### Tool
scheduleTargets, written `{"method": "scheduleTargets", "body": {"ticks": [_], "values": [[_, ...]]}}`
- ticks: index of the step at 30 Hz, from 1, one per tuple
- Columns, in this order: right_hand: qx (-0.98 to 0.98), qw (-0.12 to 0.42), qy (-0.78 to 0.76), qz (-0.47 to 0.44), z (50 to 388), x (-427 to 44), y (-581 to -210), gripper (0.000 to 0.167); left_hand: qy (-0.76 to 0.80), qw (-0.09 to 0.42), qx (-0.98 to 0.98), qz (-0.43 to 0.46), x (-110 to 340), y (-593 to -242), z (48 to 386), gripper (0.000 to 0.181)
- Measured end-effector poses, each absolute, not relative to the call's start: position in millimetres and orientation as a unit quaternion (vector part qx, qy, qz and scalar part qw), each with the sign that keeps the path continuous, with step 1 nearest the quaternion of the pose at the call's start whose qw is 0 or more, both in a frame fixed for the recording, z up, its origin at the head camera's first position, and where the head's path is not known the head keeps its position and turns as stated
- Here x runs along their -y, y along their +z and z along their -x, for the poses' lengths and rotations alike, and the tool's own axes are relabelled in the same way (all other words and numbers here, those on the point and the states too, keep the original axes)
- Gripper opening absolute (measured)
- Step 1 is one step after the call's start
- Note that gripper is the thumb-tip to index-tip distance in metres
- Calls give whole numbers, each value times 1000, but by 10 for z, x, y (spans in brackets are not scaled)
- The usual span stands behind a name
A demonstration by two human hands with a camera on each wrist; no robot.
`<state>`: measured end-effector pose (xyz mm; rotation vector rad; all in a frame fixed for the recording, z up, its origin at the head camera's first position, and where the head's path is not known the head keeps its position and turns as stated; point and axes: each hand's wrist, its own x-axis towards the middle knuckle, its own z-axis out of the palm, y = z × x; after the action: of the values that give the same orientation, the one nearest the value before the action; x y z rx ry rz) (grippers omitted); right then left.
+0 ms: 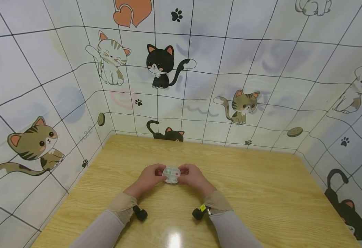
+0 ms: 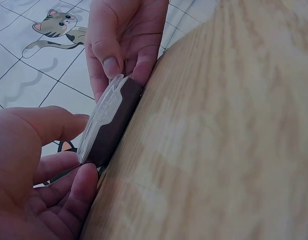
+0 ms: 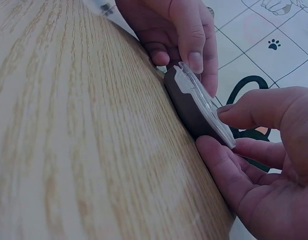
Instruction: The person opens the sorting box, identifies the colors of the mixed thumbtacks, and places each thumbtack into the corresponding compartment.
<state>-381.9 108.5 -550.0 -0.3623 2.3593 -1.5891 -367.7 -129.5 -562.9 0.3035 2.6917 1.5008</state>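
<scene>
A small pill box (image 1: 171,175) with a clear lid lies near the middle of the table, with a red and a greenish patch showing through the lid. From the side, the pill box (image 2: 115,117) has a dark lower body under a pale rim, and its base is at the tabletop. My left hand (image 1: 151,177) pinches the left end, thumb at the lid's edge and fingers lower down. At the other end, my right hand (image 1: 194,177) grips it in the same way. The fingers partly hide both ends.
A wooden table (image 1: 255,193) spreads around the hands. Behind and beside it hang white wall sheets (image 1: 205,55) with a grid and cartoon cats. Small dark wrist cameras (image 1: 141,214) sit at both cuffs.
</scene>
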Motion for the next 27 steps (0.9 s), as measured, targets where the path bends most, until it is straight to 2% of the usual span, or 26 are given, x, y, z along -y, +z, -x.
{"method": "scheduleTargets", "body": {"ticks": [15,22,27], "values": [[-824,127,-536,135,3793,-1112,-5538,44,478,26,-872,-103,1283,-5684,3692,43],[-808,128,-557,140,3916,-1173,-5638,45,484,23,-870,-89,1322,-5739,3724,47],[-809,107,-557,151,3918,-1325,-5685,38,466,10,-882,-70,1342,-5707,3699,53]]}}
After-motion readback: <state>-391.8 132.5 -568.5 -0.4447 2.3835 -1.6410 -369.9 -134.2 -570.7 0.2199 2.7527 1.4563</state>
